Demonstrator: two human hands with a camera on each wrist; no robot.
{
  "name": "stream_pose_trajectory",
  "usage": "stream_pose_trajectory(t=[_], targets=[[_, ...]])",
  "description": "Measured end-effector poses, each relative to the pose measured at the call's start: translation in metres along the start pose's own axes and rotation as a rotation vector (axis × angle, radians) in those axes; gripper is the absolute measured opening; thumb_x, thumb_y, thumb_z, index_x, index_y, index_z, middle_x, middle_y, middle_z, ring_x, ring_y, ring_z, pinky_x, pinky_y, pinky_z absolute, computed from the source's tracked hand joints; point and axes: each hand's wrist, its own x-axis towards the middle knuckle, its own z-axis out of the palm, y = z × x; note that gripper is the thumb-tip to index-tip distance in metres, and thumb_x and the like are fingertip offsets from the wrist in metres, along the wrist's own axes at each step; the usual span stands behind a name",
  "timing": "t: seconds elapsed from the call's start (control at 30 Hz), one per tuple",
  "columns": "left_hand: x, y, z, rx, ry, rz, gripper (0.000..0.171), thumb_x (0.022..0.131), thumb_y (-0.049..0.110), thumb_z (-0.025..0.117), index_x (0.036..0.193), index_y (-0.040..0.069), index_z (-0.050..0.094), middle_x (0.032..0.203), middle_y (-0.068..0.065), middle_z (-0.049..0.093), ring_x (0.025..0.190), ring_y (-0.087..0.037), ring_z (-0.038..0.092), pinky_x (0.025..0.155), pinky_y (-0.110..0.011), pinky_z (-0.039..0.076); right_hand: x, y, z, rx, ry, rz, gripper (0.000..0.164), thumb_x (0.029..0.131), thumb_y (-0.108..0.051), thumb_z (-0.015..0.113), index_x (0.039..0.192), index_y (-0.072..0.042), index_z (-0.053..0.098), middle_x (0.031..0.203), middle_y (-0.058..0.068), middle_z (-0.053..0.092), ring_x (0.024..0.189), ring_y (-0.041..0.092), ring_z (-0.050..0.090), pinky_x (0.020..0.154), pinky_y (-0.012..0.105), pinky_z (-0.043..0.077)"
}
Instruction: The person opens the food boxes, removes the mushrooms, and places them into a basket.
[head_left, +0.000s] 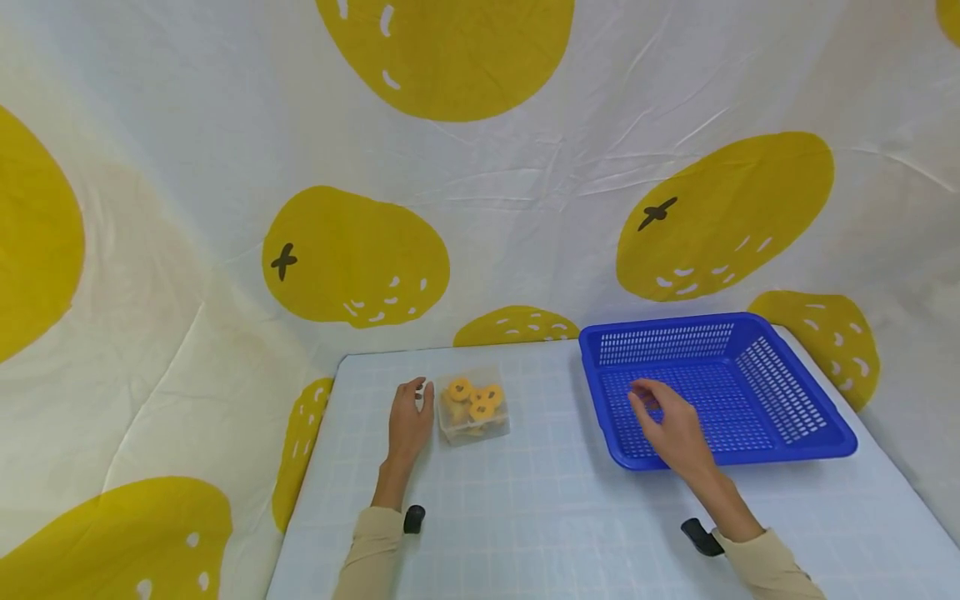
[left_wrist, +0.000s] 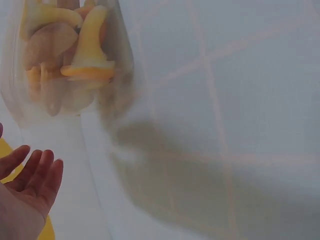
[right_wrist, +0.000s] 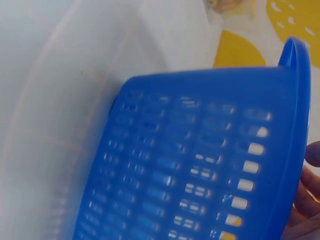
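Note:
My left hand (head_left: 410, 422) hovers just left of a small clear plastic box (head_left: 472, 435), its fingers loosely bent with nothing between them. Inside the box are several yellow-orange pieces (head_left: 483, 404) with dark holes in their round ends. The left wrist view shows them as flared stalks (left_wrist: 92, 45) among brownish rounded shapes (left_wrist: 51, 44); their exact kind is unclear. Over the near left part of a blue perforated plastic basket (head_left: 757, 412) is my right hand (head_left: 677, 429), thumb and fingers apart and holding nothing. In the right wrist view its fingers (right_wrist: 305, 202) show past the basket's rim.
A pale checked cloth (head_left: 525, 517) covers the table. White fabric printed with large yellow fruit (head_left: 356, 254) hangs behind and to the sides. Dark straps (head_left: 414, 519) sit at both wrists.

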Motion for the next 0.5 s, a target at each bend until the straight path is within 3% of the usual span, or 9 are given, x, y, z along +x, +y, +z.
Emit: stream_pose_trajectory(t=[0.17, 0.5], targets=[[-0.001, 0.002, 0.005, -0.061, -0.028, -0.039, 0.039, 0.107, 0.024, 0.058, 0.132, -0.006, 0.062, 0.117, -0.020, 0.063, 0.098, -0.032, 0.062, 0.079, -0.043, 0.051, -0.003, -0.006, 0.010, 0.041, -0.018, 0.008, 0.023, 0.093, 0.003, 0.072, 0.115, 0.005, 0.069, 0.100, 0.010, 0.072, 0.085, 0.018, 0.064, 0.078, 0.016, 0.051], [-0.003, 0.001, 0.016, -0.190, 0.022, -0.035, 0.032, 0.102, 0.014, 0.064, 0.128, -0.005, 0.064, 0.112, -0.020, 0.064, 0.084, -0.027, 0.060, 0.073, -0.030, 0.048, -0.008, -0.025, 0.029, 0.118, -0.052, -0.014, 0.020, 0.093, 0.003, 0.072, 0.113, 0.004, 0.069, 0.097, 0.006, 0.071, 0.084, 0.017, 0.064, 0.075, 0.024, 0.054]])
